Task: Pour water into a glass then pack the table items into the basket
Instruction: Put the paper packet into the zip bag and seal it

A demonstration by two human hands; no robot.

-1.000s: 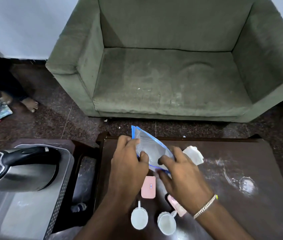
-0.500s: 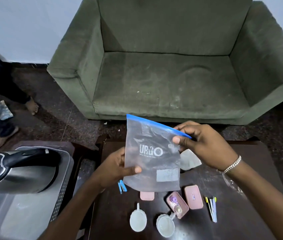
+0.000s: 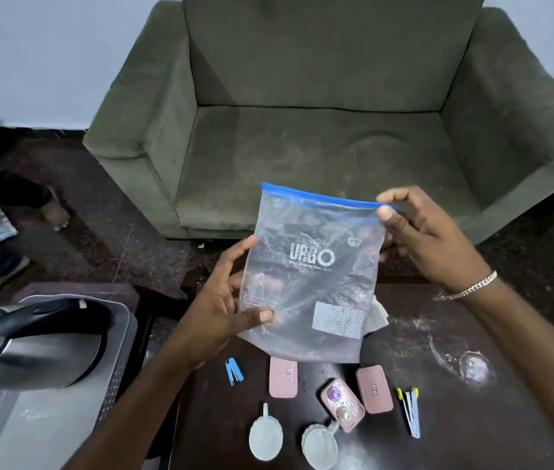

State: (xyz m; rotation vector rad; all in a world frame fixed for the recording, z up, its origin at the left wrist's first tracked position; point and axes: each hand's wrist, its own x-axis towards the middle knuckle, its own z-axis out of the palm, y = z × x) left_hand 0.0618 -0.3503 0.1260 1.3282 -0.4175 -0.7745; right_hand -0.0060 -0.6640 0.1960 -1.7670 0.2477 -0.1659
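Observation:
I hold a clear zip bag [image 3: 312,266] with a blue seal strip upright above the dark table [image 3: 472,412]. My left hand [image 3: 224,300] grips its lower left side. My right hand [image 3: 424,232] pinches the blue strip at the top right corner. Below the bag lie two pink cases [image 3: 283,377] [image 3: 374,389], an opened pink case [image 3: 342,404], a blue clip [image 3: 233,370], tweezers [image 3: 410,411] and two white round cups [image 3: 266,435] [image 3: 320,445]. A white tissue [image 3: 378,313] peeks from behind the bag.
A steel kettle [image 3: 31,344] with a black handle rests on a grey tray [image 3: 48,432] at the left. A green armchair [image 3: 329,113] stands beyond the table. Another person's feet [image 3: 55,212] are on the floor at the left. A wet patch [image 3: 472,366] marks the table's right.
I lifted the zip bag off the table and held it upright, uncovering the small items below. My right hand moved up to the blue strip's right corner.

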